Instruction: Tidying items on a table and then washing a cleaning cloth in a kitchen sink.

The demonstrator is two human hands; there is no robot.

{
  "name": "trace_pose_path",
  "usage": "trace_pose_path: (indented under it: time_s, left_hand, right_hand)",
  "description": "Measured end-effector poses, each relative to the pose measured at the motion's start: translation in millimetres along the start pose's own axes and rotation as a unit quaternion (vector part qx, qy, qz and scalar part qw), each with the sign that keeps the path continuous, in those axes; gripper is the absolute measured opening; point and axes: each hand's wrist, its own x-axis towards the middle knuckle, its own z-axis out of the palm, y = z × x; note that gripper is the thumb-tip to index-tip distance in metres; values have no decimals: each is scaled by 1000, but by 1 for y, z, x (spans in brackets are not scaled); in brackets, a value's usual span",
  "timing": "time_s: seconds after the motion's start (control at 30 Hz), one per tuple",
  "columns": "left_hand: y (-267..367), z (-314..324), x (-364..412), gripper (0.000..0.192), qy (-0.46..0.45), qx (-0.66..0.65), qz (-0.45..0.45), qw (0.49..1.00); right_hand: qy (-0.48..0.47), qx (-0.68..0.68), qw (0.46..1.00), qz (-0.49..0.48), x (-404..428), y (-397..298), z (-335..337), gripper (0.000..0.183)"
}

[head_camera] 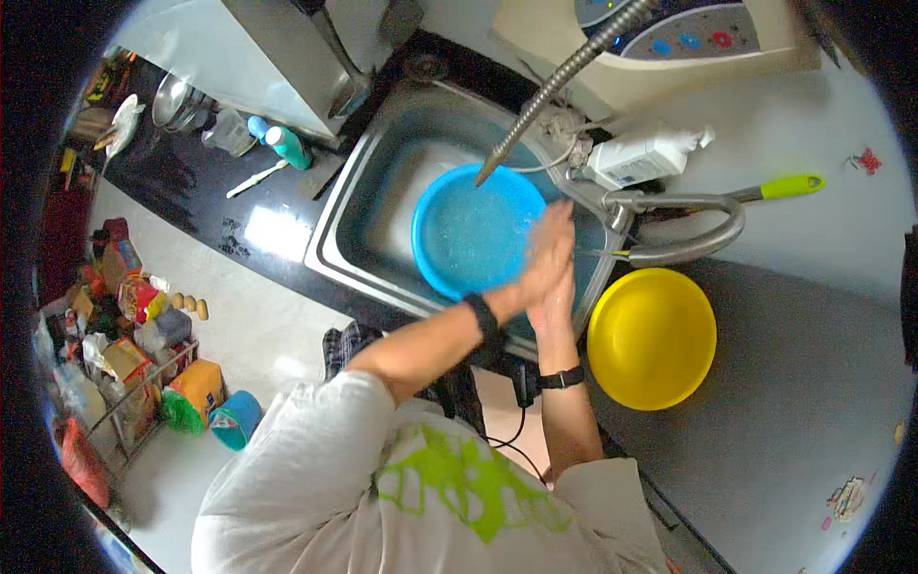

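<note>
My left hand [549, 247], blurred, lies over my right hand [556, 298]; the two touch above the right side of a stainless steel sink [380, 179]. Their fingers overlap, and whatever may be between the palms is hidden. Beside and partly under the hands, a round blue basin [473, 229] holds water. The curved metal faucet spout [688, 247] points towards the hands from the right, and a thin stream seems to run from its tip. Above the basin hangs the end of a flexible metal hose [552, 86]. Both wrists wear dark bands.
A yellow basin [652, 341] stands right of the sink. Behind the faucet are a white pump bottle [642, 161] and a green-handled tool [792, 187]. On the black counter [208, 194] at left lie a toothbrush [256, 179] and a teal bottle [289, 147]. Packages crowd a rack [143, 387] at far left.
</note>
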Motion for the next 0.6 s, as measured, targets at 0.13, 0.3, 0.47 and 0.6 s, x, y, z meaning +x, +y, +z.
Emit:
trace_pose_path:
  time_s: [0.13,0.3,0.47,0.6]
  left_hand:
    - [-10,0,-3,59,-45,1,-39,998]
    - [6,-17,-31,44,-123,-298,-312,894]
    - [-8,-39,-19,39,-49,-486,-368,791]
    - [-20,-57,-12,41,-58,-561,-353,747]
  right_hand:
    - [-9,-30,999,-41,23,-17,-21,43]
    - [27,-37,994,-101,55,-25,-45,38]
    - [42,-44,993,-102,54,-26,-64,38]
    - [50,-113,991,-52,52,-28,-59,32]
